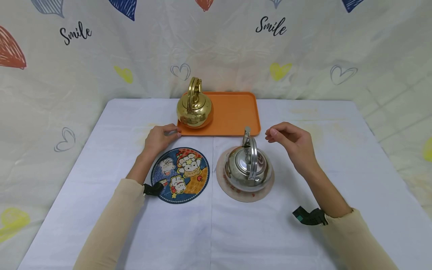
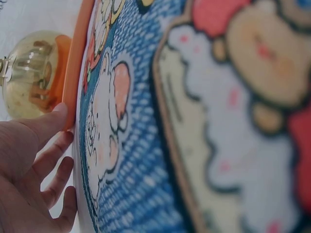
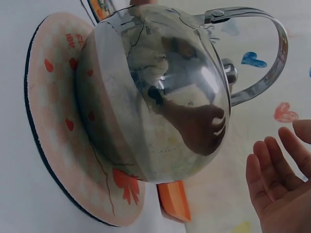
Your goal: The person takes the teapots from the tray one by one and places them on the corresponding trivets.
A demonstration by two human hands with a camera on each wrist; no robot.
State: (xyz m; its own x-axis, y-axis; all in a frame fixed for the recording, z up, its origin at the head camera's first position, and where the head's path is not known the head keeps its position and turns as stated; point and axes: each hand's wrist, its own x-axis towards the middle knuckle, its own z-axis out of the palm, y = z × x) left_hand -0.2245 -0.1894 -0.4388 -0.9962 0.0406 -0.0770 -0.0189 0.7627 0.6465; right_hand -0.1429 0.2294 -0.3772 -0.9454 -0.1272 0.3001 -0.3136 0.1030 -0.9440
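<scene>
My left hand (image 1: 159, 140) is at the front left corner of an orange tray (image 1: 234, 112), thumb and forefinger pinching its rim. On the tray's left part stands a gold-coloured kettle (image 1: 194, 108) with its handle raised. My right hand (image 1: 293, 144), fingers loosely bent and holding nothing, hovers beside the tray's front right corner. Close to its left stands a shiny silver kettle (image 1: 241, 170), handle upright, on a round pink mat (image 1: 224, 183); the right wrist view shows the silver kettle (image 3: 160, 97) with the hand beside its handle. A round blue cartoon mat (image 1: 197, 185) lies beside my left wrist.
A white cloth covers the table (image 1: 189, 232). Behind it hangs a pale curtain (image 1: 229, 48) printed with hearts and "Smile". Dark wrist devices sit at both cuffs, the left one (image 1: 153, 188) over the blue mat's edge.
</scene>
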